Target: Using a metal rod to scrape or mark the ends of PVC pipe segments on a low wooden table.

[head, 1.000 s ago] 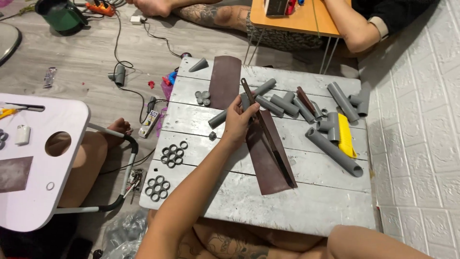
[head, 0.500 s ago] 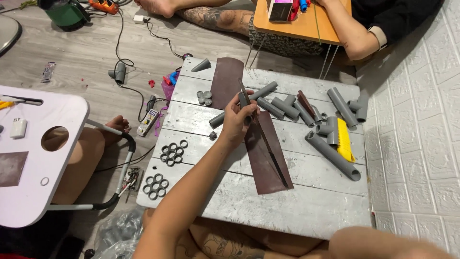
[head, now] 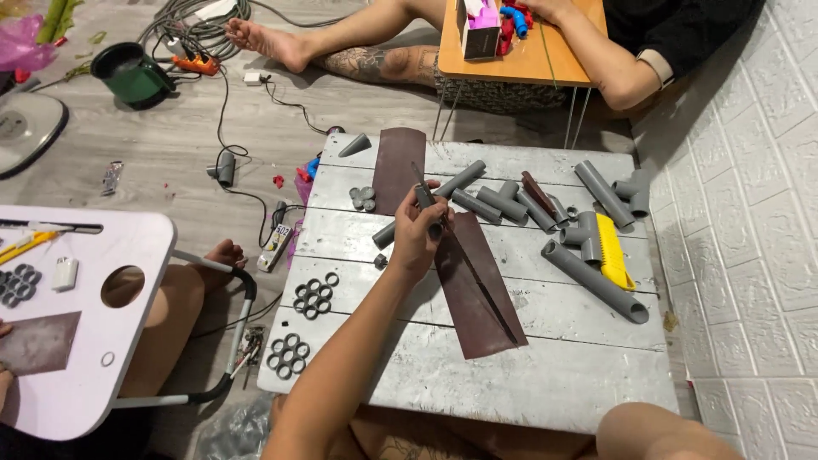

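My left hand (head: pixel 415 238) reaches over a grey plank table (head: pixel 545 383) and grips a long thin dark rod (head: pixel 487 294). The rod's lower end lies along a brown sandpaper strip (head: pixel 473 319), and its upper tip sticks out above my fingers. A long grey pipe (head: pixel 464 177) lies just behind the hand. A second brown sandpaper sheet (head: pixel 399 166) lies further back. My right hand is out of view.
Short grey pipe pieces (head: pixel 503 203), a long pipe (head: pixel 596 281) and a yellow brush (head: pixel 612 251) lie at the right. Two clusters of grey rings (head: pixel 313 296) sit at the left edge. A white side table (head: pixel 85 349), an orange table (head: pixel 520 64), other people's legs and floor cables (head: pixel 221 102) surround it.
My left hand keeps its grip on the rod over the sandpaper strip, shifted slightly. The camera view has drifted a little.
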